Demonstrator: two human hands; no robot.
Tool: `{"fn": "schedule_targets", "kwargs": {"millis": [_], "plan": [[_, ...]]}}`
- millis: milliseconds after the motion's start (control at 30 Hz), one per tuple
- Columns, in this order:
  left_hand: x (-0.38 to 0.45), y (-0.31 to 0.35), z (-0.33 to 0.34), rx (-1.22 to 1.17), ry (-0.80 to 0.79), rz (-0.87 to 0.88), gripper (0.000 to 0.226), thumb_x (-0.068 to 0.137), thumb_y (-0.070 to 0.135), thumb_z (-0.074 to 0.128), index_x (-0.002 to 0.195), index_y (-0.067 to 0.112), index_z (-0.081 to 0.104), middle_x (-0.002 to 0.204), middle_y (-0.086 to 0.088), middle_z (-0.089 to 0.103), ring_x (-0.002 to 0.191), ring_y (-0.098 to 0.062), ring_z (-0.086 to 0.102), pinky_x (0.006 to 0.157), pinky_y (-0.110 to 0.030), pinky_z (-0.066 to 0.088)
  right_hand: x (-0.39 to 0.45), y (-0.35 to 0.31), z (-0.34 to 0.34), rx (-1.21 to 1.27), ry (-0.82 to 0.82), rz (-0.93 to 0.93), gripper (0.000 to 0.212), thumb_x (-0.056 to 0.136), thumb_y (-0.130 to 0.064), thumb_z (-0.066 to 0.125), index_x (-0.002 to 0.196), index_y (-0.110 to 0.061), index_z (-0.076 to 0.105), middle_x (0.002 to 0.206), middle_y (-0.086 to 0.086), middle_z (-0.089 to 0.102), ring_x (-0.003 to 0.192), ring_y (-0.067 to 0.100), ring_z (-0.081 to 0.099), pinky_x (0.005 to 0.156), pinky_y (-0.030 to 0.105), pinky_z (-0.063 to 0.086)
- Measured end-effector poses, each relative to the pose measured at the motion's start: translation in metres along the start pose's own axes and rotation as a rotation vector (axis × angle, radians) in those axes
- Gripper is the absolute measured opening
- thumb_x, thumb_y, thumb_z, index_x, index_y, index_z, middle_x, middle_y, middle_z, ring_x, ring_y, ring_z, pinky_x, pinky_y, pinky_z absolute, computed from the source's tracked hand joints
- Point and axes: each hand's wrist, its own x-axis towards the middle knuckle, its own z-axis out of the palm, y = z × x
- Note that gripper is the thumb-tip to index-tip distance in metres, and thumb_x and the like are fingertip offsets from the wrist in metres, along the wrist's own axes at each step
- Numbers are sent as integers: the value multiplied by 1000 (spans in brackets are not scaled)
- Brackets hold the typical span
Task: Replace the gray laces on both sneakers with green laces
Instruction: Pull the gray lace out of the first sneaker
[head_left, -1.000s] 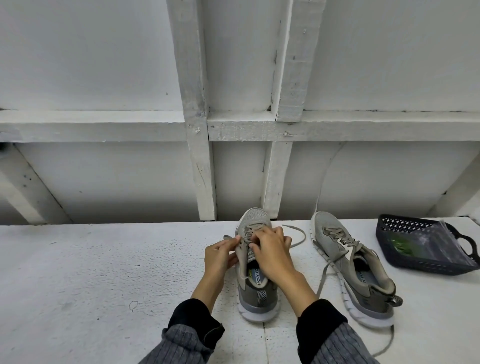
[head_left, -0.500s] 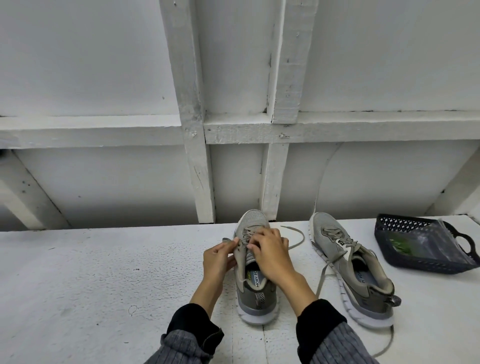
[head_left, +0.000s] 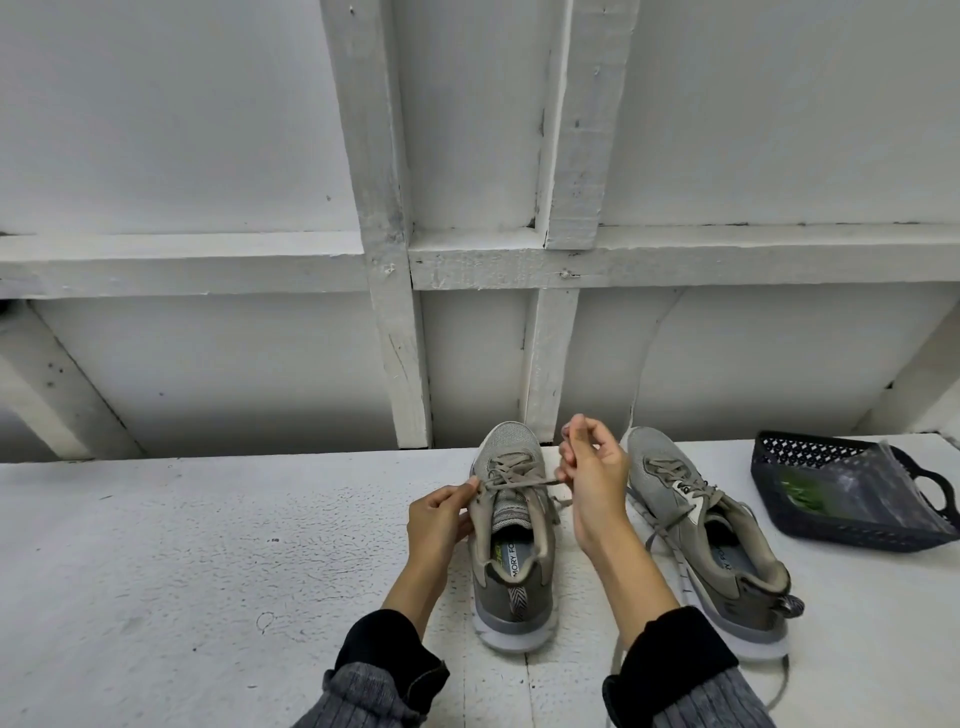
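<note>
Two gray sneakers (head_left: 511, 525) (head_left: 706, 540), two hands (head_left: 441, 519) (head_left: 592, 478), one basket (head_left: 831, 519)

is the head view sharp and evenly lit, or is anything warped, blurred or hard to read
Head view: soft, even light, no glare; the wide lens bends the wall beams. Both sneakers, the left and the right, look sharp, and only faint shadows lie under them. The basket's bagged contents are hazy.

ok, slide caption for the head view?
Both hands pull a gray lace from the left sneaker; second sneaker and basket alongside.
</note>
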Motion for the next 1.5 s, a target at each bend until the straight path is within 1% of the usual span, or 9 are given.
{"fn": "schedule_targets", "kwargs": {"millis": [133,200,400,500,733,933,1167,1367,1500], "plan": [[1,-1,0,-2,9,6,19,86,15,70,73,1,68,75,-13,69,69,-23,66,64,-28,55,10,-7,-15,-312,96,-206,17,93,-23,60,77,-21,64,74,-7,66,65,-4,60,62,12,46],[2,-2,1,10,20,15,20,86,16,70,71,3,68,74,-13,68,68,-22,65,62,-27,55,11,-2,-25,-607,53,-226,18,93,-31,61,77,-24,65,74,-7,68,71,5,63,67,25,50],[3,-6,3,46,8,49,21,88,19,69,72,5,68,74,-11,66,72,-20,62,61,-23,53,2,39,-44,-1161,-175,21,14,97,-23,51,92,-18,63,95,5,68,93,25,62,77,33,46],[4,-8,2,75,-5,63,22,88,22,69,75,4,69,75,-9,67,72,-18,62,65,-25,53,-3,43,-41,-1403,-90,61,24,99,-29,45,118,-19,56,123,5,56,120,27,45,96,40,33],[8,-10,4,142,-44,90,22,89,26,67,77,7,69,71,-2,65,69,-13,58,70,-28,48,-17,27,-16,-1082,-85,-348,5,95,-13,52,98,-12,57,103,-1,37,101,16,36,79,20,30],[14,-8,7,316,-52,154,17,81,33,75,78,16,74,74,3,69,73,-12,63,70,-28,50,-16,42,-21,-1075,-213,-239,20,94,-40,53,86,-22,55,89,-4,51,87,14,52,75,30,45],[23,-7,3,423,25,161,17,81,30,75,73,16,72,73,0,70,81,-21,68,81,-44,58,-18,49,-22,-880,42,-117,22,96,-22,53,78,-10,56,75,5,62,71,21,58,63,29,42],[24,-11,3,321,76,39,20,84,26,73,67,14,70,66,-2,67,69,-20,59,71,-35,52,-19,52,-21,-684,232,83,29,97,-21,52,71,-8,55,63,1,55,60,16,48,50,18,33],[14,-3,8,469,54,203,9,87,23,69,81,16,68,77,3,65,75,-14,60,73,-29,49,-20,53,-23,-606,213,86,33,96,-23,56,64,-12,53,62,2,56,61,18,49,55,24,36]]}}
